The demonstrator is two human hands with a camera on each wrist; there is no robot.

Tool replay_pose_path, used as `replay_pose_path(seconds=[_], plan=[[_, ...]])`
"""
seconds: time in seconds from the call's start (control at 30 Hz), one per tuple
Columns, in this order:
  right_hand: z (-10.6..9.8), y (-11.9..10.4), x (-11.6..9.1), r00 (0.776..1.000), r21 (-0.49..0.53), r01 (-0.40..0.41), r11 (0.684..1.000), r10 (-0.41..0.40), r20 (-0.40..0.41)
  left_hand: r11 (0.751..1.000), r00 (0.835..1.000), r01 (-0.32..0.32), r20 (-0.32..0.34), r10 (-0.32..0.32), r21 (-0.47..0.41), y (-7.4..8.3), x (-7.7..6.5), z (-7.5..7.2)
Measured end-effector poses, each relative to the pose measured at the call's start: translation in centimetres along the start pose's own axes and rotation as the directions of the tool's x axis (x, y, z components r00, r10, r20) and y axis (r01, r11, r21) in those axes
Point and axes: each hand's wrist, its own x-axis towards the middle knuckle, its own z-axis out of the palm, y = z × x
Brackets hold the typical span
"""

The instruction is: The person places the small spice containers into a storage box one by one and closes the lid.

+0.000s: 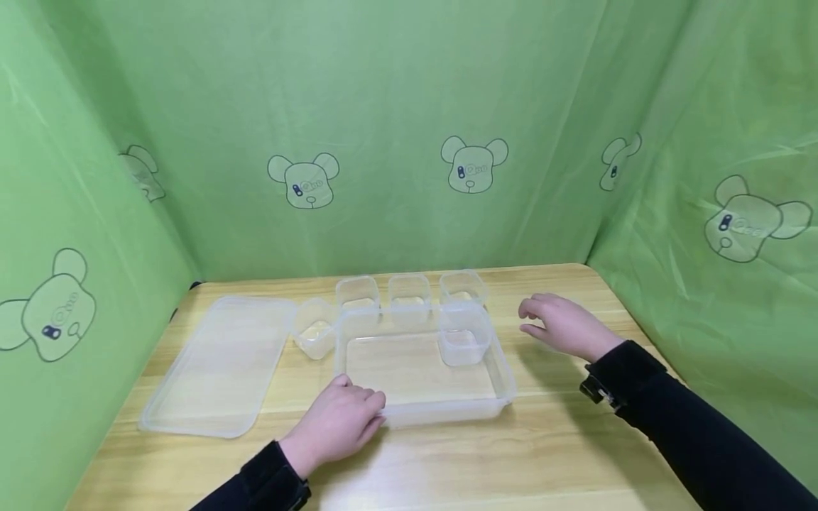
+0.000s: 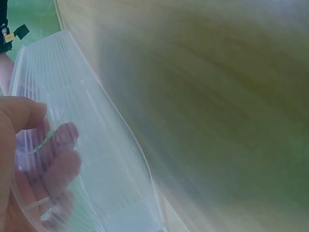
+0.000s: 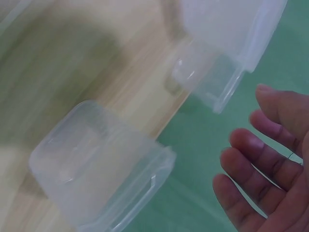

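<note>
A large clear plastic box (image 1: 441,411) stands on the table. My left hand (image 1: 341,422) grips its front left corner; in the left wrist view, the thumb and fingers (image 2: 60,176) are on either side of the see-through wall (image 2: 104,145). One small clear container (image 1: 465,344) sits inside the box at the back right. To the right of the box, my right hand (image 1: 562,325) hovers over the table, fingers loosely bent and holding nothing. Near it in the right wrist view is a small clear container (image 3: 96,164).
Three small containers line up behind the box: left (image 1: 358,292), middle (image 1: 410,289) and right (image 1: 462,286). Another small container (image 1: 315,333) stands at the box's left side. A flat translucent lid (image 1: 217,369) lies farther left. Green cloth (image 1: 383,234) surrounds the wooden table (image 1: 511,461).
</note>
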Motion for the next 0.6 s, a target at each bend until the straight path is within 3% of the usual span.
replay_pose_path(seconds=[0.6], plan=[[1.4,3.8,-2.4,0.995,-0.015,-0.096,0.995,0.096,-0.011,1.0,1.0,0.005,0.0,-0.005,0.004,0.1,0.0,0.0]])
